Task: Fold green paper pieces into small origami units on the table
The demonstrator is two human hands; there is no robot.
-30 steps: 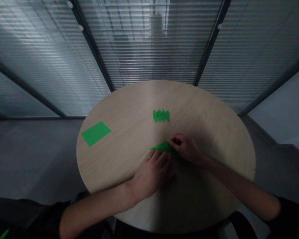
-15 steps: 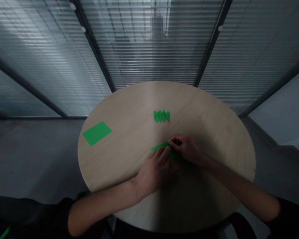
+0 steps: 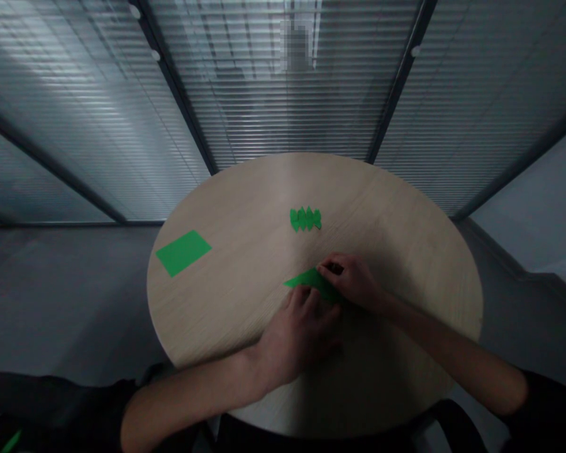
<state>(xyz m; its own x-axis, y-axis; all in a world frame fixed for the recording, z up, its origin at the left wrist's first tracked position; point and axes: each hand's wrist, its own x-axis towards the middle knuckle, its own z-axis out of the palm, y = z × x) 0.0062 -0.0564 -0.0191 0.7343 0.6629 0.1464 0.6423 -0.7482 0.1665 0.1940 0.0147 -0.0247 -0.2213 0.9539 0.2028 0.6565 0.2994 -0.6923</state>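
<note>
A green sheet of paper (image 3: 317,277) lies on the round table in front of me, its lower part hidden by my hands. My right hand (image 3: 353,280) pinches its far edge between thumb and fingertips. Just left and nearer to me, my left hand (image 3: 302,327) rests over the near side of the sheet with the fingers bent and somewhat apart. Whether the paper is folded beneath that hand cannot be made out. Beyond both hands sits a row of several small green folded paper pieces (image 3: 305,219), side by side with pointed ends.
Another flat green sheet (image 3: 183,253) lies near the left edge of the wooden table (image 3: 245,195). Behind the table stand glass panels with blinds (image 3: 283,113). A dark chair part (image 3: 457,421) shows below the table's near right edge.
My left hand has drawn slightly toward me and its fingers have spread, uncovering more of the green paper. My right hand keeps its pinch in nearly the same place.
</note>
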